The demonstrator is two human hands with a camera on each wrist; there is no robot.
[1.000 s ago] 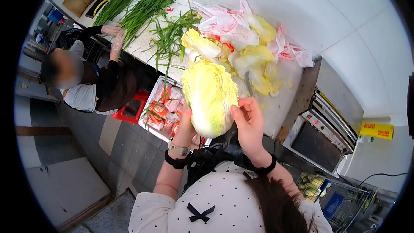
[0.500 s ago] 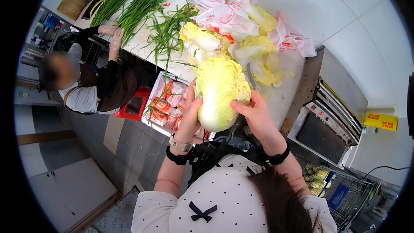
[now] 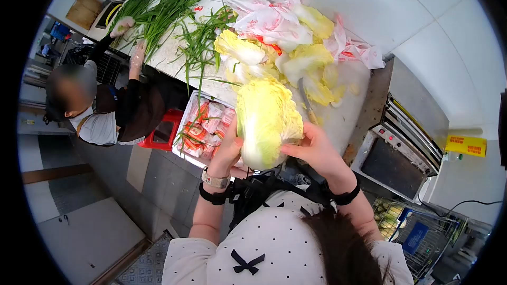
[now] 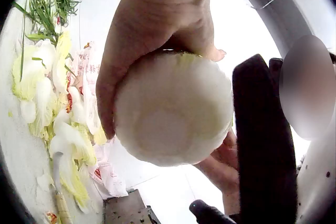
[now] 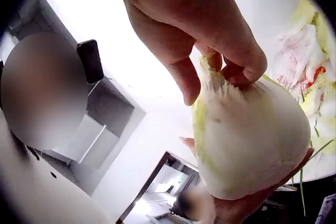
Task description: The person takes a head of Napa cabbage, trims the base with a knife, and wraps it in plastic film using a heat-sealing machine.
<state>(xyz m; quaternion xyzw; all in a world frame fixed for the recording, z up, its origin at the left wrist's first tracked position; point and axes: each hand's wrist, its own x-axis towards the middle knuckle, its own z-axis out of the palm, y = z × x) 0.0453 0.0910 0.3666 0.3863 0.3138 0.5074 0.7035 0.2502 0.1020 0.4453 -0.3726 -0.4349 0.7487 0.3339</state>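
Note:
A pale yellow napa cabbage [image 3: 266, 121] is held up in front of the body, its leafy top toward the counter. My left hand [image 3: 228, 150] grips it round the left side, thumb on the near face. In the left wrist view, the round white base [image 4: 168, 119] faces the camera beneath my left hand [image 4: 157, 29]. On the other side, my right hand [image 3: 319, 150] pinches an outer leaf's edge between thumb and fingers. The right wrist view has my right hand [image 5: 194, 29] above the cabbage's ridged leaf edge [image 5: 215, 77], with left fingers below.
Loose cabbage leaves [image 3: 311, 66], plastic bags [image 3: 274, 24] and a wooden-handled knife [image 3: 307, 103] lie on the counter. Green stalks [image 3: 174, 13] are further left, near another person [image 3: 108, 108]. A white box of packets [image 3: 203, 132] stands below; a metal machine [image 3: 398, 148] is at right.
The cabbage has shifted right and slightly down, with both hands on it throughout. My right hand has come lower along its side. The other person's hands have moved apart over the stalks.

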